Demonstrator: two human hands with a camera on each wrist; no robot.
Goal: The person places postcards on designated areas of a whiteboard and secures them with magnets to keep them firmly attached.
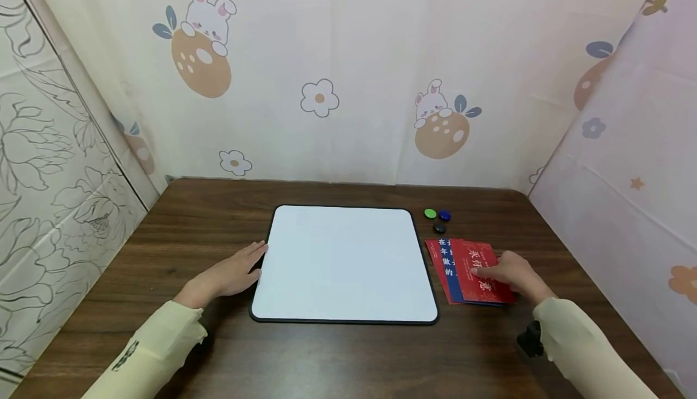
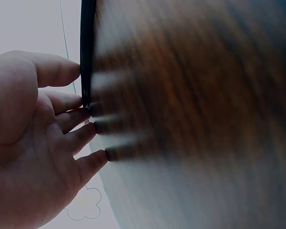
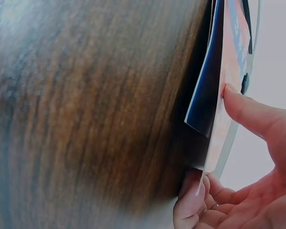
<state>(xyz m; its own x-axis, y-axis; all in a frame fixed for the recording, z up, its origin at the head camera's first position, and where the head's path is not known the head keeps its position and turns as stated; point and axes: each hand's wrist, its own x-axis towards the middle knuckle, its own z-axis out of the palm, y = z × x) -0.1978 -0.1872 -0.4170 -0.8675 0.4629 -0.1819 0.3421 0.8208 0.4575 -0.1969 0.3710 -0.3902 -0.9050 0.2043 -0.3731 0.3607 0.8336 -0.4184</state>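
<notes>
A white board [image 1: 343,266] with a black rim lies flat on the wooden table. My left hand [image 1: 231,272] rests at its left edge, fingers fairly straight; in the left wrist view the thumb and fingertips meet the black rim [image 2: 87,47]. To the board's right is a fanned pile of red and blue printed cards. My right hand [image 1: 517,275] pinches the top red card [image 1: 481,290] by its right side, thumb on the printed face. From the right wrist view, fingers curl under its lifted edge, and a blue card [image 3: 206,93] hangs just below it.
Behind the cards sit a green disc [image 1: 430,213], a blue disc [image 1: 444,215] and a black disc [image 1: 439,228]. A patterned curtain [image 1: 370,132] hangs along the table's back edge, with further printed cloth at both sides.
</notes>
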